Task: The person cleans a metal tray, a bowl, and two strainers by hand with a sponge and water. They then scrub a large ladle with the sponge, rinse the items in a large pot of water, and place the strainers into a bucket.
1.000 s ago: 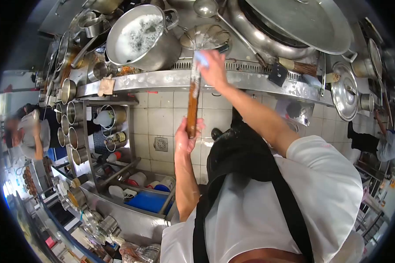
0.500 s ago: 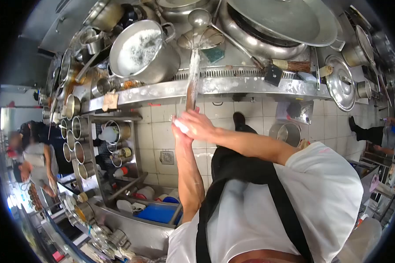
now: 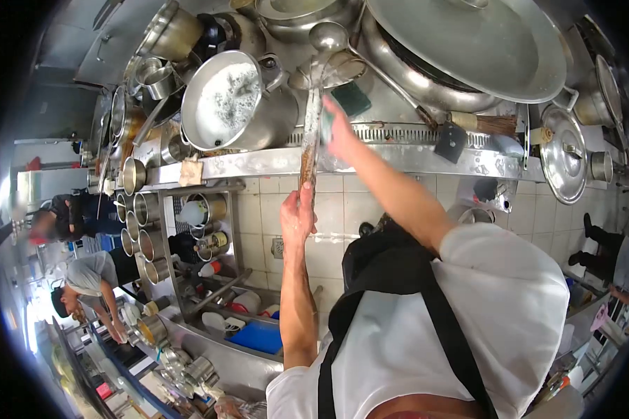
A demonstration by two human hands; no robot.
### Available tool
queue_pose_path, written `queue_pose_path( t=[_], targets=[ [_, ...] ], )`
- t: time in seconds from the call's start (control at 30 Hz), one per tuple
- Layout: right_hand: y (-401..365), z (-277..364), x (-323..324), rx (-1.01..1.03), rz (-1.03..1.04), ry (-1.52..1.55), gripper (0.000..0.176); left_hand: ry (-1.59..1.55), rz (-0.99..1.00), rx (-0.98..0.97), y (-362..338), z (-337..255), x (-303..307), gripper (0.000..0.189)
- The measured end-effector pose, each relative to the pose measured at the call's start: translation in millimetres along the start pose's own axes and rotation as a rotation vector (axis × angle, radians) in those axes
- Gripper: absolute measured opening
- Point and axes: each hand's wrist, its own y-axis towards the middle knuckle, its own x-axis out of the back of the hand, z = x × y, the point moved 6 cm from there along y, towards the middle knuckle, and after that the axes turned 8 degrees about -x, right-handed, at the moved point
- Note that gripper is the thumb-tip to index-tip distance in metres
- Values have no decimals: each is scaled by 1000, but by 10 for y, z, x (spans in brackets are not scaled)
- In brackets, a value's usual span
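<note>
My left hand (image 3: 298, 218) is closed around the lower end of a long wooden handle (image 3: 310, 140) streaked with white foam. The handle runs up to a wide, shallow skimmer (image 3: 339, 72) on the steel counter. Motion blurs my right hand (image 3: 341, 134), which presses against the handle's upper half. A greenish edge shows between its fingers and the handle, but I cannot tell what it is. A dark green scouring pad (image 3: 351, 100) lies right of the handle. Above the skimmer is a metal ladle (image 3: 328, 36), its handle slanting down to the right.
Left of the handle stands a pot (image 3: 276, 115) of foamy water. A large wok (image 3: 482, 49), a brush (image 3: 493, 123) and a lid (image 3: 565, 155) are to the right. Below the counter edge, a rack (image 3: 168, 241) holds metal containers. Other people (image 3: 91, 276) are at far left and right.
My hands were together at the handle's lower end. My right hand has moved up along the handle, while my left stays low. The whole view has shifted slightly.
</note>
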Motion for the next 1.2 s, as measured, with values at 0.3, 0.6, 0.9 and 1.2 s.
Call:
queue_pose_path(
  t=[0.3,0.6,0.9,1.2],
  targets=[
    [188,-329,313,-68,-15,-94,30,120,24,-32,-115,70,-63,54],
    [-149,-620,300,50,-207,-287,28,-52,118,-238,-305,525,69,29],
    [-687,-945,71,388,-208,-756,55,-451,498,-101,-109,1268,215,53],
    [638,125,-2516,797,-201,-2370,59,-318,290,-208,820,878,-486,38]
  ],
)
